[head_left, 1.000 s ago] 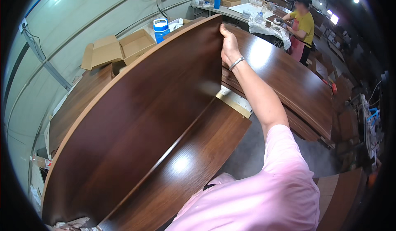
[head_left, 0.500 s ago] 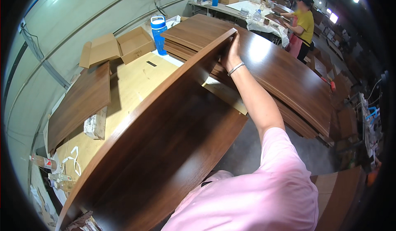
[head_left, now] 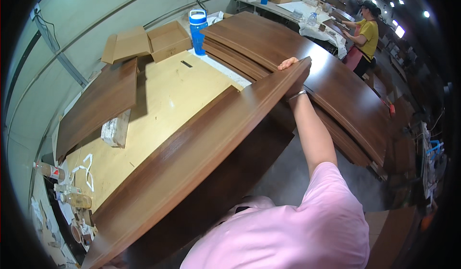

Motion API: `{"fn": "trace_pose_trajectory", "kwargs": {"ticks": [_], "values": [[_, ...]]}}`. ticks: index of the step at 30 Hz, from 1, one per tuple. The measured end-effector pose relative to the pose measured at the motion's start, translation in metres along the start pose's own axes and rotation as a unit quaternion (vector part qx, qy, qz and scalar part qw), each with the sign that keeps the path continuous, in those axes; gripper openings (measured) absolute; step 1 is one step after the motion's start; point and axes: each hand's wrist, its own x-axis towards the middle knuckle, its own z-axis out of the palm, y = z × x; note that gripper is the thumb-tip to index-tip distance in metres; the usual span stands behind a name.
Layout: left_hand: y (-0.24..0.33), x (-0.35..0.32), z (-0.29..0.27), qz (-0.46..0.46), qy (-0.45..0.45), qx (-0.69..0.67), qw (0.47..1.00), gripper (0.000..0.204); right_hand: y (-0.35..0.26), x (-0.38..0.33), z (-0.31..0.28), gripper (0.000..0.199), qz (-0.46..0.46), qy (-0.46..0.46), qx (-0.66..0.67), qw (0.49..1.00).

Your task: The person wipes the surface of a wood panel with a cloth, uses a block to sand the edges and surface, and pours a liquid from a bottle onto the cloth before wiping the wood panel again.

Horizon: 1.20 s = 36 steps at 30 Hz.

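Note:
A large dark-brown wooden panel (head_left: 216, 144) stands tilted on the worktable, its long upper edge slanting from the lower left to the upper right. My right hand (head_left: 288, 64) is closed over the far upper corner of this panel, fingertips showing on its left side. The panel hides the rest of that hand, and a band circles the wrist. Beneath the tilted panel, on its near side, a second brown panel (head_left: 254, 163) lies in shadow. My left hand does not show.
The yellowish tabletop (head_left: 177, 86) holds another brown panel (head_left: 101, 106) propped on a pale block (head_left: 115, 130), a cardboard box (head_left: 168, 41), a blue bottle (head_left: 198, 34) and plastic bottles (head_left: 77, 200). Brown panels (head_left: 345, 96) are stacked at right. A co-worker (head_left: 367, 34) stands beyond.
The panel's upper edge has swung right and toward me, baring its left face and more tabletop. My right hand has moved right with it. The whole view has shifted slightly.

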Motion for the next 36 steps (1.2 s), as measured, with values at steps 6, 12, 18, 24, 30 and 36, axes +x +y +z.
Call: {"fn": "trace_pose_trajectory", "kwargs": {"ticks": [6, 12, 18, 24, 30, 36], "values": [[-0.013, -0.024, -0.013, -0.045, 0.015, -0.021, 0.999, 0.036, 0.019, -0.003, -0.075, 0.049, -0.091, -0.180, 0.015, 0.979], [-0.021, -0.050, -0.031, -0.083, 0.038, -0.039, 0.995, 0.036, -0.010, -0.062, -0.091, 0.047, -0.049, -0.227, 0.043, 0.972], [-0.032, -0.064, -0.047, -0.115, 0.051, -0.057, 0.990, 0.036, -0.078, -0.108, -0.108, 0.059, 0.257, -0.079, -0.055, 0.962], [-0.039, -0.075, -0.053, -0.143, 0.046, -0.072, 0.986, 0.036, -0.100, -0.094, -0.146, 0.044, 0.313, 0.033, -0.100, 0.944], [-0.048, -0.072, -0.059, -0.162, 0.031, -0.087, 0.982, 0.036, -0.090, -0.097, -0.148, 0.032, 0.289, 0.071, -0.090, 0.950], [-0.053, -0.067, -0.078, -0.171, 0.034, -0.147, 0.974, 0.036, -0.071, -0.101, -0.128, 0.034, 0.250, 0.108, -0.148, 0.951]]}}
